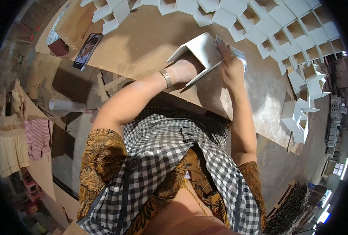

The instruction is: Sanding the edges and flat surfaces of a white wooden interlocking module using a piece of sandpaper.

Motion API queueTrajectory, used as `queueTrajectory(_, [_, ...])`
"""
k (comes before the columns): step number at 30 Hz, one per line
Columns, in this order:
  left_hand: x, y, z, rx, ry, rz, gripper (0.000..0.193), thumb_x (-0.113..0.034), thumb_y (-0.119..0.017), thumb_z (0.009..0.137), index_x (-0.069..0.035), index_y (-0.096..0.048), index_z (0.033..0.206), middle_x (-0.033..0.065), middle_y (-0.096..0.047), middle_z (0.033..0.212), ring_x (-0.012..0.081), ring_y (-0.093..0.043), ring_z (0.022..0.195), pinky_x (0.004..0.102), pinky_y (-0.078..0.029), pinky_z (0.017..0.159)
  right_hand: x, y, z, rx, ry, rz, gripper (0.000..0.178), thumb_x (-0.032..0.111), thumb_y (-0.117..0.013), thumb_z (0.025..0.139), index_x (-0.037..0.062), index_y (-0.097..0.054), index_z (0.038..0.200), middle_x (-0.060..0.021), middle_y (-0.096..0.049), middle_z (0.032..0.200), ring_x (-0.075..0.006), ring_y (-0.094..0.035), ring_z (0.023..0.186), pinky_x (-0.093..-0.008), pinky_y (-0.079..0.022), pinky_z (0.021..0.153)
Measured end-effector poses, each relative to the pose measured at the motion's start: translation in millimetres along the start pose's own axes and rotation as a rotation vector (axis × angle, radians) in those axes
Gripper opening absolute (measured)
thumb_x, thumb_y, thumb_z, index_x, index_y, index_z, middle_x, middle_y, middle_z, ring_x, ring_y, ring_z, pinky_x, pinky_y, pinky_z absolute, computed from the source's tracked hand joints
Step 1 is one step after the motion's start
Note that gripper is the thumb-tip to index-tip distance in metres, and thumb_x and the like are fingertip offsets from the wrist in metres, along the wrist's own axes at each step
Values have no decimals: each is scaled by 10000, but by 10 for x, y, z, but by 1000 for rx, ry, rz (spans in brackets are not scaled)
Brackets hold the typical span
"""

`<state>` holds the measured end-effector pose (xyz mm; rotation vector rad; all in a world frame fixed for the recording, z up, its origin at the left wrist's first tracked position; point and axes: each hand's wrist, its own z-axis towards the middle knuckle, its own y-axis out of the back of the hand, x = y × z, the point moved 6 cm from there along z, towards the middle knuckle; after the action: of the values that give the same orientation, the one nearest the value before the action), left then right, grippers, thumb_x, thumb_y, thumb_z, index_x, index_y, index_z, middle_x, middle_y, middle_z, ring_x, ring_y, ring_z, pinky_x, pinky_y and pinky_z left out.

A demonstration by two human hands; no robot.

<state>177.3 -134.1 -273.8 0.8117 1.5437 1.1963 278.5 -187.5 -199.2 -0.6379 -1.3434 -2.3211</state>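
Observation:
A white, open-ended box [206,47] with panels jutting past its corners is held tilted above the brown work board. My left hand [186,69], dusted pale and wearing a metal band at the wrist, reaches into its open side; its fingertips are hidden inside. Against the box's right outer face my right hand [231,67] presses a pale printed sheet [219,40] that looks like sandpaper. Its fingers lie closed over the sheet. Beyond that hand another pale bluish printed patch [241,58] shows; whether it belongs to the same sheet I cannot tell.
Several similar white boxes [279,39] stand in rows along the far and right sides of the board [142,43]. One box [295,117] sits at the right edge. A phone [87,51] lies at the left, beside a wooden block [74,25]. A white tube [66,105] is lower left.

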Motion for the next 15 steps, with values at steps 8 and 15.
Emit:
queueTrajectory(8, [69,-24,39,20,30,-8,215,-166,-480,724,-18,-630,680,167,-613,703,306,-613,703,382,-488,633,151,-80,-23,191,80,18,476,-73,-365,726,46,-499,1167,-214,-451,1223,-362,-352,1207,-388,-260,1012])
queueTrajectory(15, [-73,-2,97,157,62,-32,207,-125,-467,718,-7,-638,728,202,-611,754,324,-607,735,394,-480,687,-43,-311,548,270,14,-42,471,-72,-384,736,67,-504,1170,-208,-433,1244,-326,-358,1211,-353,-247,1019])
